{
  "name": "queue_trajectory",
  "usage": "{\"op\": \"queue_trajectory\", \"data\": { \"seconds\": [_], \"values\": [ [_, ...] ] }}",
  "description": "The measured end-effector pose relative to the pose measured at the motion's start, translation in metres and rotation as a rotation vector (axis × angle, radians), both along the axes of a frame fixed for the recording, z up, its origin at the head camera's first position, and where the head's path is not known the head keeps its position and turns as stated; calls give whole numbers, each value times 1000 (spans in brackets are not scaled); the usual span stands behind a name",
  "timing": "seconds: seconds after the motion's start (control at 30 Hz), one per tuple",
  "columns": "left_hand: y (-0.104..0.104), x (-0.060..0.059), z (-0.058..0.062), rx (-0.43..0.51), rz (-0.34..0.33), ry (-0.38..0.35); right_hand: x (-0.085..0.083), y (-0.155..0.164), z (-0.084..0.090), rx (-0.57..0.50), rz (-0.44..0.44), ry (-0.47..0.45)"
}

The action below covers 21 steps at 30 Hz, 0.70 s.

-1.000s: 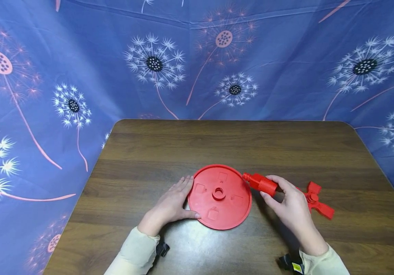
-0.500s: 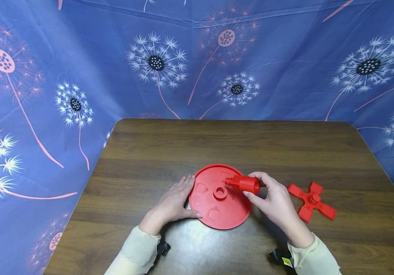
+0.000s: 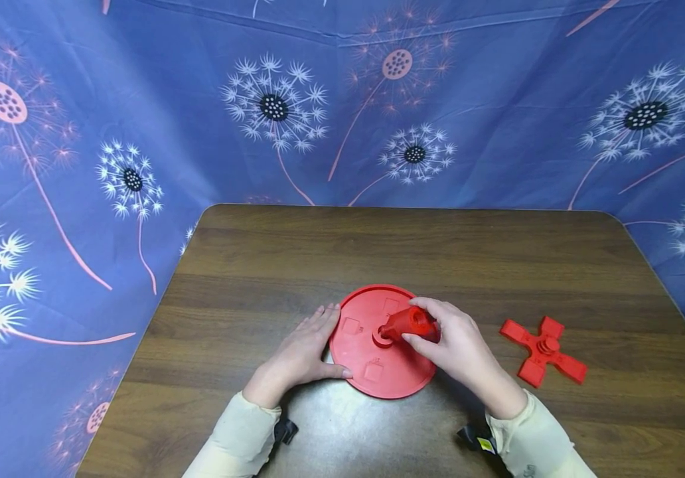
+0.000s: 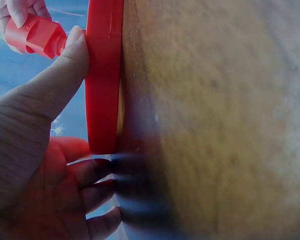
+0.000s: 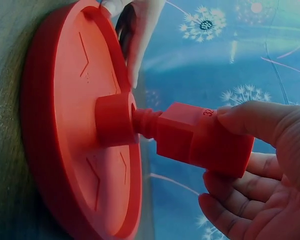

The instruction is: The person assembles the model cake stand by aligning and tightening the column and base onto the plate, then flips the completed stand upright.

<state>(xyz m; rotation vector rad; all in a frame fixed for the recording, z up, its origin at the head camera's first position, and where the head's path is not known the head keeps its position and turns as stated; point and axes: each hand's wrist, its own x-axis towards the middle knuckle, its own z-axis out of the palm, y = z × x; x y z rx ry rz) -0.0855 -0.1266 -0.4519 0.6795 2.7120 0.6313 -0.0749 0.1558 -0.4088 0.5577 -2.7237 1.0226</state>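
A red round disc [image 3: 366, 362] lies flat on the brown table [image 3: 414, 252], with a raised hub [image 5: 112, 119] at its middle. My right hand [image 3: 453, 345] grips a red post [image 3: 405, 323] with a threaded tip; the tip [image 5: 146, 122] stands at the mouth of the hub. My left hand [image 3: 301, 355] rests flat on the table against the disc's left rim [image 4: 104, 75], fingers straight, thumb [image 4: 50, 85] against the rim. In the left wrist view the post [image 4: 34, 35] shows beyond the thumb.
A red cross-shaped piece [image 3: 542, 350] with a centre stub lies on the table to the right of the disc. Blue cloth with dandelion prints [image 3: 342, 99] hangs behind and at both sides of the table.
My right hand has carried the red post left from beside the cross piece to over the disc and tilted its tip down into the hub. The left hand stays on the rim.
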Motion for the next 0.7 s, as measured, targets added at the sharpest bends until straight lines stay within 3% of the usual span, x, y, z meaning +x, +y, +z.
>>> {"op": "queue_trajectory", "data": {
  "seconds": [0.33, 0.7],
  "values": [
    [0, 0, -2, 3, 4, 1, -6, -14, 0, 56, 87, 73],
    [-1, 0, -2, -2, 5, 3, -10, -21, 0, 59, 135, 12]
  ]
}}
